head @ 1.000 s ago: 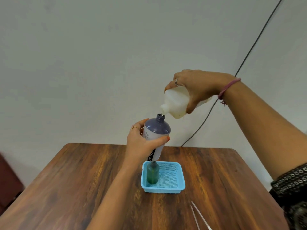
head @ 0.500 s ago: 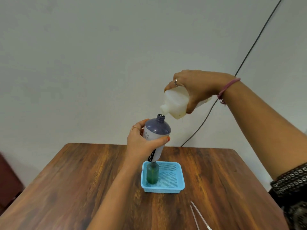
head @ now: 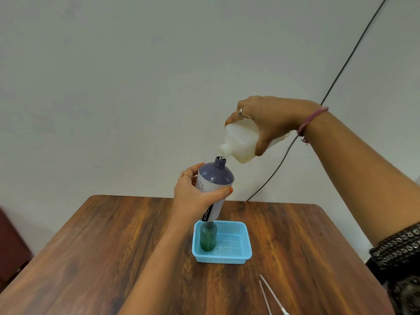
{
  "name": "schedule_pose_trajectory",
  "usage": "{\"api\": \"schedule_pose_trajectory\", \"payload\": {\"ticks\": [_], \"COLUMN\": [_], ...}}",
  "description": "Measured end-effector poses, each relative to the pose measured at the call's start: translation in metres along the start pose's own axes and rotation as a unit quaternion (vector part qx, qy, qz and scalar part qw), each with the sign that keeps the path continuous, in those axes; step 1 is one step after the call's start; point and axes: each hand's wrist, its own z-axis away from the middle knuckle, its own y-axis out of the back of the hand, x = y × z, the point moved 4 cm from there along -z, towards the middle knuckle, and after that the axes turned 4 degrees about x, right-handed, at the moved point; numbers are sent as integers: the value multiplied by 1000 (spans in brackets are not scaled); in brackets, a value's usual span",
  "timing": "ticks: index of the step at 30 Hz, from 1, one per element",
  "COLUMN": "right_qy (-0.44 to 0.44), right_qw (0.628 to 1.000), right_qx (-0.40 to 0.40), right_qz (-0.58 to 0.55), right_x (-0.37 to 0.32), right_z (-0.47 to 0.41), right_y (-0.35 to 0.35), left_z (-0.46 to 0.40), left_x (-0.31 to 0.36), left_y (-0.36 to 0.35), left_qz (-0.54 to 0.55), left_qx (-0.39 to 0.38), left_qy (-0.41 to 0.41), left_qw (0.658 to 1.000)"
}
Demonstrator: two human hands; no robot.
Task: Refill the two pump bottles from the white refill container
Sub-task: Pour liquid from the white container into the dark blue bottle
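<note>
The left hand is wrapped around the body of a purple-topped pump bottle, thumb across the front and fingers curled behind, holding it lifted above the wooden table and tilted slightly to the right. The bottle's cap is off, and its open threaded neck points up toward the white refill container.

The right hand grasps that container from above, fingers and thumb clamped on its sides, tipping it so the nozzle slants down to the left. The nozzle sits right at the bottle's mouth, and a small bit of liquid shows between the two openings.

Directly below the raised bottle, a small green bottle stands upright in the left part of a light blue mesh basket on the table. Near the front right of the table lies a pair of thin white tubes; whether they are pump stems cannot be told. A black cable runs down the wall behind the right arm.
</note>
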Motion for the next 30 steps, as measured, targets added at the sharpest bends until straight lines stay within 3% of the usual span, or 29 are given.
{"api": "schedule_pose_trajectory", "payload": {"ticks": [30], "right_qy": [6], "right_qw": [1000], "right_qx": [-12], "right_qz": [28], "right_x": [-3], "right_z": [-1], "right_y": [-1], "left_z": [1], "left_x": [-1], "left_y": [-4], "left_qz": [-1], "left_qx": [-1], "left_qy": [0], "left_qw": [1000]}}
